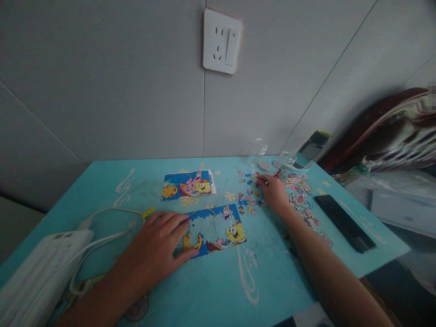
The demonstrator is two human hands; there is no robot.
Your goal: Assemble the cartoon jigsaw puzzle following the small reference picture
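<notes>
A partly assembled cartoon jigsaw puzzle (pixel 235 233) lies on the table, its border joined around a gap in the middle. My left hand (pixel 166 238) rests on its left edge, fingers spread. Behind the puzzle is a picture card (pixel 189 185) with a matching cartoon scene. Off to the right, my right hand (pixel 272 190) reaches among loose puzzle pieces (pixel 245 200), thumb and forefinger pinched at a small piece that the fingertips partly hide. A larger heap of mixed pieces (pixel 299 193) spreads beyond that hand, partly covered by my forearm.
A white power strip (pixel 44 268) with a white cable (pixel 102 238) occupies the left side. Clear plastic containers (pixel 288 159) stand at the back right, near a long black object (pixel 344 222). Behind the turquoise table (pixel 211 295) rises a grey wall with a socket (pixel 223 42).
</notes>
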